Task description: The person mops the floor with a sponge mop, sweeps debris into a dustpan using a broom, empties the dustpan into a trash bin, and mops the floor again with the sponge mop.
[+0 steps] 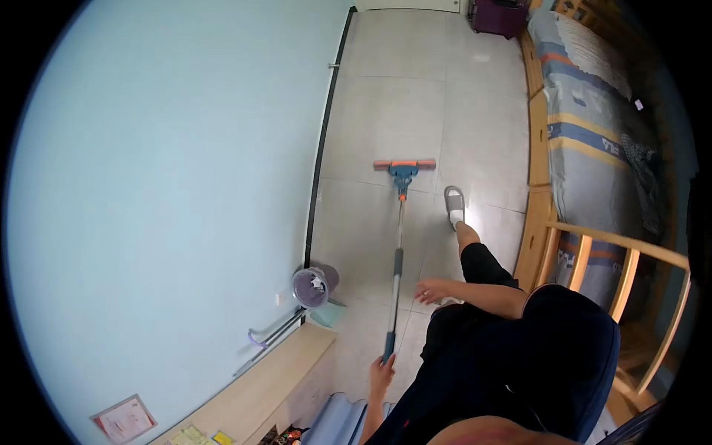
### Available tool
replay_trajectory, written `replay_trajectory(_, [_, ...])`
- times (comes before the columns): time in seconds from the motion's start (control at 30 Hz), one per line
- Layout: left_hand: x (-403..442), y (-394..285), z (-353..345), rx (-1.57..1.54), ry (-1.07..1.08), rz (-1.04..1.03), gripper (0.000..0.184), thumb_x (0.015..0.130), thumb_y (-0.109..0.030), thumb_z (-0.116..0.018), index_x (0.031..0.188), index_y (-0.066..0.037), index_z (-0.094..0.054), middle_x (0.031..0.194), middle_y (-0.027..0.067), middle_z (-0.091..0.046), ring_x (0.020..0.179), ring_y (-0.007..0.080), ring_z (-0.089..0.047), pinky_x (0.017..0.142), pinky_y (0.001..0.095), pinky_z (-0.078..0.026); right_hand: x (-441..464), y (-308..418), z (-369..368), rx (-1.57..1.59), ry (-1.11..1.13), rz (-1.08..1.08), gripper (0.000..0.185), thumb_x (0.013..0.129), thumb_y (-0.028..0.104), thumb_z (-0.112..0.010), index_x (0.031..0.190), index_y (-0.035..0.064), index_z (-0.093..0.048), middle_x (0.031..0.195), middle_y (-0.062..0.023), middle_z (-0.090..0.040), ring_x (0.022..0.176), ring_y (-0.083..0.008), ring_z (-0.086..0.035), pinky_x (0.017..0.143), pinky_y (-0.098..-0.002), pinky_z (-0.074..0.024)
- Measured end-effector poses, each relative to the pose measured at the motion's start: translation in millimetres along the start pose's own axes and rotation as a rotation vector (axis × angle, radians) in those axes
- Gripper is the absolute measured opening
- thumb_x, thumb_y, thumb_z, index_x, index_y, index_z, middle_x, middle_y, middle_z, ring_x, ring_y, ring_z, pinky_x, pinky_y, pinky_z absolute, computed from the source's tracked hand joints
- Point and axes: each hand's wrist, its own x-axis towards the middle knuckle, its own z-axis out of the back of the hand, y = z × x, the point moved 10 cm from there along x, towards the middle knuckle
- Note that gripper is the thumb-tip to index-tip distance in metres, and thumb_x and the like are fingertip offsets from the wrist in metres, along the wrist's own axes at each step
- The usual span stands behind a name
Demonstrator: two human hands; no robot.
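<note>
A mop [400, 245] with a long grey pole stretches away over the tiled floor, its blue head and orange-edged sponge lying flat on the tiles. My left hand [382, 373] is wrapped round the blue grip at the near end of the pole. To the right of the pole, my right hand [430, 291] hangs free with its fingers apart, touching nothing. One foot in a grey slipper [455, 205] is on the floor to the right of the mop head.
A bin [326, 278] with a liner stands against the blue wall, beside a dustpan [327, 314] and leaning poles [276, 341]. A wooden shelf [297, 356] is at lower left. The bed [538, 141] and ladder rails [627, 282] line the right; a purple suitcase [498, 16] is far off.
</note>
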Motion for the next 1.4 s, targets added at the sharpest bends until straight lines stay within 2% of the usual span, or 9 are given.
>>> replay_trajectory(0.17, [116.5,-192.4,-101.8,-0.164,0.057,-0.032,0.037,0.079,-0.041,-0.06,0.073,-0.005,-0.052,0.046,-0.0015,-0.041,0.033,0.007,-0.037,0.032,0.0225,-0.025,-80.7,162.1,132.3,0.136,-0.611,0.103,0.038,0.084,0.037,-0.045,0.109,0.0072,-0.047,0.1,-0.0122,-0.057,0.085,-0.0233,-0.057,0.073,-0.0369,-0.048])
replay_trajectory(0.33, [300.0,-418.7,-150.5,-0.173,0.094,-0.144,0.04,0.076,-0.046,-0.061,0.079,-0.007,-0.053,0.047,-0.0017,-0.041,0.036,0.006,-0.036,0.032,0.0214,-0.026,-209.0,308.5,214.0,0.15,-0.78,0.433,0.044,0.086,0.039,-0.042,0.117,0.0073,-0.043,0.103,-0.0119,-0.057,0.088,-0.0232,-0.056,0.075,-0.0364,-0.0478])
replay_trajectory(0.43, [372.2,-577.8,-217.1,-0.413,0.45,-0.343,0.032,0.082,-0.045,-0.055,0.064,-0.021,-0.044,0.047,-0.0094,-0.031,0.037,0.0022,-0.028,0.033,0.0179,-0.023,-300.5,343.3,253.6,0.211,-0.914,0.678,0.044,0.087,0.038,-0.04,0.12,0.0089,-0.041,0.103,-0.0128,-0.057,0.084,-0.0218,-0.056,0.076,-0.0363,-0.0462])
replay_trajectory(0.53, [393.9,-710.4,-258.9,-0.526,0.54,-0.358,0.025,0.078,-0.035,-0.063,0.073,-0.015,-0.052,0.059,-0.0059,-0.05,0.04,0.0023,-0.042,0.034,0.0134,-0.033,-367.4,349.9,264.2,0.271,-1.061,0.718,0.047,0.087,0.04,-0.04,0.12,0.008,-0.041,0.102,-0.0097,-0.057,0.086,-0.0195,-0.056,0.076,-0.0334,-0.0456])
replay_trajectory(0.63, [436.8,-766.9,-289.0,-0.442,0.409,-0.247,0.03,0.083,-0.037,-0.056,0.063,-0.018,-0.044,0.045,-0.0079,-0.039,0.035,0.0029,-0.036,0.03,0.0166,-0.029,-390.9,319.7,280.8,0.331,-1.131,0.744,0.047,0.086,0.041,-0.041,0.12,0.0083,-0.041,0.102,-0.0095,-0.057,0.084,-0.0182,-0.056,0.073,-0.0328,-0.0458])
replay_trajectory(0.77, [441.6,-719.2,-293.3,-0.415,0.338,-0.134,0.03,0.083,-0.036,-0.057,0.063,-0.017,-0.044,0.046,-0.0074,-0.04,0.035,0.0031,-0.037,0.031,0.0166,-0.03,-377.2,276.9,264.7,0.337,-1.144,0.723,0.045,0.086,0.04,-0.045,0.118,0.0086,-0.043,0.101,-0.0096,-0.057,0.083,-0.0177,-0.056,0.073,-0.0327,-0.0464])
replay_trajectory(0.83, [421.2,-671.3,-274.9,-0.356,0.431,-0.377,0.03,0.082,-0.037,-0.057,0.066,-0.016,-0.045,0.048,-0.007,-0.041,0.036,0.0028,-0.037,0.032,0.0166,-0.03,-363.5,285.8,235.3,0.315,-1.119,0.703,0.043,0.086,0.039,-0.044,0.116,0.0079,-0.044,0.1,-0.0097,-0.057,0.083,-0.0184,-0.056,0.073,-0.033,-0.0469])
replay_trajectory(1.13, [204.3,-270.4,-87.2,-0.431,0.303,-0.034,0.03,0.08,-0.037,-0.059,0.087,-0.009,-0.049,0.051,-0.0042,-0.039,0.035,0.0028,-0.028,0.031,0.0172,-0.022,-250.4,258.1,106.7,-0.041,-0.814,0.658,0.039,0.09,0.038,-0.039,0.113,0.007,-0.047,0.098,-0.0083,-0.059,0.081,-0.0164,-0.058,0.07,-0.0296,-0.0477])
replay_trajectory(1.4, [-77.5,74.1,66.8,-0.175,0.044,0.097,0.023,0.08,-0.028,-0.059,0.076,-0.007,-0.052,0.05,-0.0034,-0.041,0.037,0.0036,-0.033,0.033,0.0201,-0.024,-164.4,32.6,-19.0,-0.193,-0.674,0.25,0.036,0.087,0.036,-0.041,0.109,0.0079,-0.047,0.093,-0.0069,-0.056,0.076,-0.0163,-0.056,0.067,-0.0291,-0.0476])
